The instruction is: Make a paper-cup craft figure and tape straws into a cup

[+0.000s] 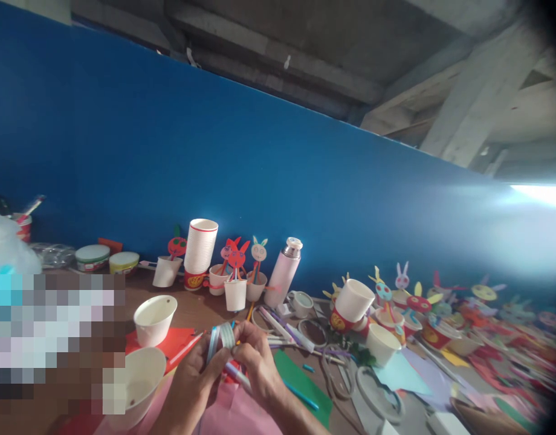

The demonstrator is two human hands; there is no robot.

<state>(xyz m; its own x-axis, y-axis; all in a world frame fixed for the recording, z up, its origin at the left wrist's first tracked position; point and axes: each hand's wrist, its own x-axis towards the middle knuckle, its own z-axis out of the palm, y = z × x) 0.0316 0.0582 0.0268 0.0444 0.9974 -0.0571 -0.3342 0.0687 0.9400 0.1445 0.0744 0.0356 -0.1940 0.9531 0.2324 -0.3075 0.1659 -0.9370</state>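
Observation:
Both my hands meet low in the middle of the view. My left hand [194, 380] and my right hand [255, 359] are closed together on a small roll of tape [222, 337] with pale blue edges, held upright between the fingertips. A thin pen-like stick [236, 374] pokes out under my right hand; I cannot tell which hand holds it. Pink paper [235, 414] lies under my wrists.
A tall stack of paper cups [200, 246], a pink flask [283, 273], single cups [154, 319] and several cups with paper animal figures [236, 266] stand along the blue wall [214, 169]. Coloured paper sheets [300, 383], pens and rings of tape clutter the table. A blurred patch covers the left.

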